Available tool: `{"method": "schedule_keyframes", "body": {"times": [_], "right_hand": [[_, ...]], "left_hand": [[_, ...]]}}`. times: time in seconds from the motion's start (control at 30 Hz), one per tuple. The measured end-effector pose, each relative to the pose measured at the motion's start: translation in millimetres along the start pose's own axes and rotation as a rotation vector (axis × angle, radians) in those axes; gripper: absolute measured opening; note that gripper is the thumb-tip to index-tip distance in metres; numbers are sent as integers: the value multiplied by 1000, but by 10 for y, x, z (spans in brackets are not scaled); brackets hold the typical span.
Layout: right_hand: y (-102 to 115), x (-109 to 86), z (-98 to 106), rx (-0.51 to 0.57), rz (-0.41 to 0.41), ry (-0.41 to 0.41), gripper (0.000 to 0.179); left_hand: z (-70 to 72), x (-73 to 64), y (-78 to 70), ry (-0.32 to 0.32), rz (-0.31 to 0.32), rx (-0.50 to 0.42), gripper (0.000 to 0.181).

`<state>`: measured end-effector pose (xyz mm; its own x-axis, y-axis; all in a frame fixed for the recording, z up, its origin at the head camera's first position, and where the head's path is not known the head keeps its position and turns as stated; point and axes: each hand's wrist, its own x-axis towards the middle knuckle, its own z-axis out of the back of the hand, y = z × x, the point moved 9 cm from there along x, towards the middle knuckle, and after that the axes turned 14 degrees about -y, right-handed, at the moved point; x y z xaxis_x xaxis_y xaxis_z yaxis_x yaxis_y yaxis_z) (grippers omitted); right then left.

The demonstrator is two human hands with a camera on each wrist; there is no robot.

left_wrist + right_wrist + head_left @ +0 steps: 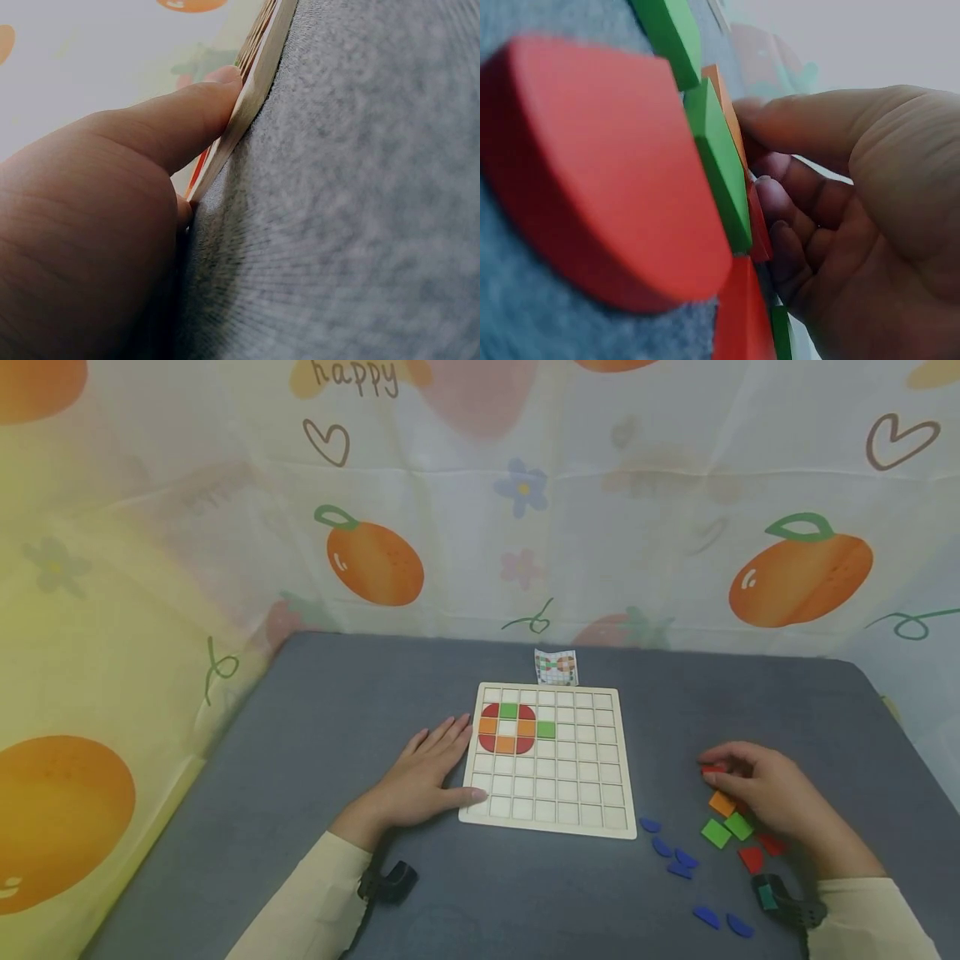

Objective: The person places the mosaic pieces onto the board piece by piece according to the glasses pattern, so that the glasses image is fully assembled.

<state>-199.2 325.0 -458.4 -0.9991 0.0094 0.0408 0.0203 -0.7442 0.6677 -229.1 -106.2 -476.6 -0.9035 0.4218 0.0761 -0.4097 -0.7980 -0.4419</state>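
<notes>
A pale gridded board [558, 781], its far left inlaid with red, orange and green, lies just right of a person's left hand [420, 779], fingers extended, thumb on its near-left corner. Farther right, the right hand [778, 787] pinches a small red piece [712, 769] beyond an orange square [722, 803].

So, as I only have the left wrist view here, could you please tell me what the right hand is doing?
Observer: The right hand appears to pinch a red piece, off to the right of the board.
Operator: Thank you; and could you kindly say what is laid out on the board?
Observer: A ring of red, orange and green pieces, with one more green piece just right of it.
</notes>
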Motion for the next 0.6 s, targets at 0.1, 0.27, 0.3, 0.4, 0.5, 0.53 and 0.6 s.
{"method": "schedule_keyframes", "body": {"times": [0.1, 0.27, 0.3, 0.4, 0.5, 0.53, 0.6], "right_hand": [[28, 7, -6, 5, 9, -8, 28], [97, 13, -26, 54, 9, -40, 24], [121, 14, -26, 64, 15, -52, 23], [204, 16, -26, 85, 29, -85, 23], [301, 15, -30, 97, 34, -106, 22], [335, 16, -29, 102, 36, -111, 22], [413, 19, -29, 115, 44, -117, 20]], "left_hand": [[-3, 0, 1, 2, 1, 0, 110], [-5, 3, 5, 1, 3, 1, 109], [-5, 4, 5, 0, 2, 3, 109], [-6, 4, 7, 0, 1, 4, 109], [-12, 3, 12, 0, 0, 3, 109], [-14, 2, 14, 1, 0, 3, 110], [-17, 1, 16, 2, 2, 2, 110]]}}
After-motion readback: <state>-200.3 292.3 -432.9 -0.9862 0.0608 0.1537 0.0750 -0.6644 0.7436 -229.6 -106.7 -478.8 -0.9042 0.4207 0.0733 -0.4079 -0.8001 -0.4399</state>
